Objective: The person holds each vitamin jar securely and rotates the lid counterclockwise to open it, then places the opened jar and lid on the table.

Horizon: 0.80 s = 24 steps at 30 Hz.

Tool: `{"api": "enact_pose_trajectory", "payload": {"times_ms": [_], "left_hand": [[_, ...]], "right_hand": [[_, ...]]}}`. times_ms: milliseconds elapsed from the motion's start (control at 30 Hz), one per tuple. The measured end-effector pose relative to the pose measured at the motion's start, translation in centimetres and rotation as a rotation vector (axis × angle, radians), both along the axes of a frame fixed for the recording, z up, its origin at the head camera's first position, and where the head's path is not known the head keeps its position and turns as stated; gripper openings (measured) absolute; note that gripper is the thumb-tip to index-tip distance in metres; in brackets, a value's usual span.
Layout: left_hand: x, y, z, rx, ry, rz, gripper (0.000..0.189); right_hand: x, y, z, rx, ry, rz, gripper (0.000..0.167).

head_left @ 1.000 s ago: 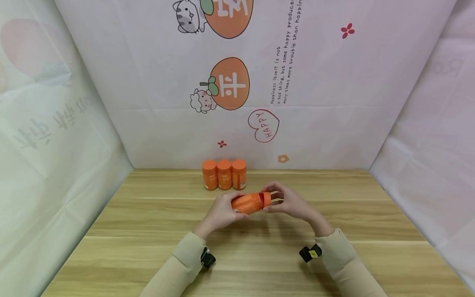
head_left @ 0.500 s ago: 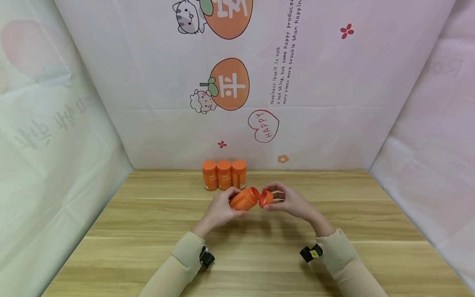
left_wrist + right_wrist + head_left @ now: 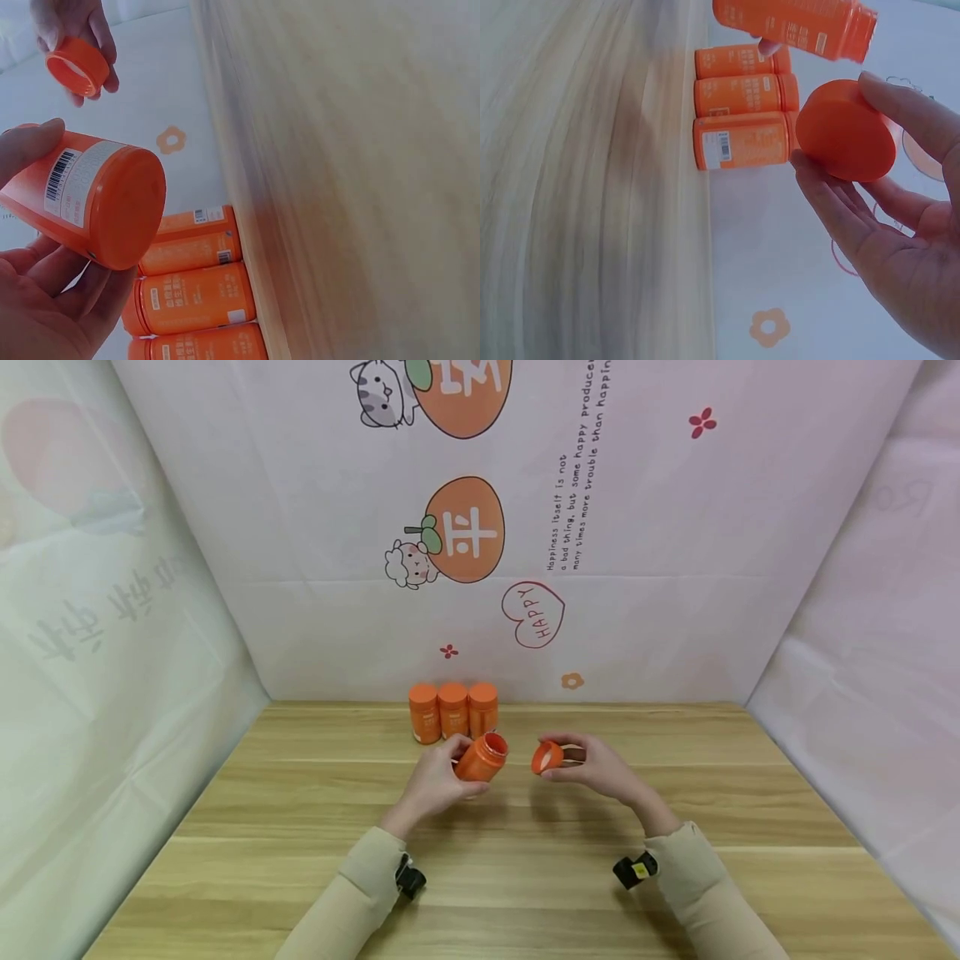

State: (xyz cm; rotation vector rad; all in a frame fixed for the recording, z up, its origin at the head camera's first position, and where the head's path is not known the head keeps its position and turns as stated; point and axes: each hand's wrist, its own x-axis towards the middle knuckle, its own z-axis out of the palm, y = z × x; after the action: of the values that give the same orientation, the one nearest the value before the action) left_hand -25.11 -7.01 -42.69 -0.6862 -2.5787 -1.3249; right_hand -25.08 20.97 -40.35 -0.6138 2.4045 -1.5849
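My left hand (image 3: 437,779) grips an orange plastic bottle (image 3: 480,760) round its body, tilted with its uncapped mouth up and to the right. In the left wrist view the bottle's base and a white barcode label (image 3: 75,184) face the camera. To the right, my right hand (image 3: 600,767) pinches the orange screw cap (image 3: 547,758) between thumb and fingers, its hollow side turned toward the bottle. A gap separates cap and bottle. From the right wrist view the cap's flat top (image 3: 847,139) shows. Both things are held above the table.
Three capped orange bottles (image 3: 453,714) stand side by side at the back of the wooden table (image 3: 300,827), just behind the left hand. A white printed cloth (image 3: 637,635) rises behind the table, and more cloth hangs at both sides.
The cap has come off the bottle's mouth and moved right with my right hand. My left hand has drawn the bottle left and tipped it more upright.
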Motion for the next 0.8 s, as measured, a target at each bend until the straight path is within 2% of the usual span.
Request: {"api": "enact_pose_trajectory", "payload": {"times_ms": [267,567,800], "left_hand": [[-0.2,-0.9,-0.2,0.044,-0.02,0.051,0.051],[-0.8,-1.7,-0.2,0.059,-0.033,0.096,0.051],[-1.3,-2.4,-0.3,0.057,-0.087,0.147,0.054]], "right_hand": [[-0.4,1.0,-0.7,-0.076,-0.039,-0.007,0.061],[-0.9,1.8,-1.4,-0.02,-0.002,-0.06,0.058],[-1.4,2.6,-2.0,0.019,0.022,-0.105,0.063]]}}
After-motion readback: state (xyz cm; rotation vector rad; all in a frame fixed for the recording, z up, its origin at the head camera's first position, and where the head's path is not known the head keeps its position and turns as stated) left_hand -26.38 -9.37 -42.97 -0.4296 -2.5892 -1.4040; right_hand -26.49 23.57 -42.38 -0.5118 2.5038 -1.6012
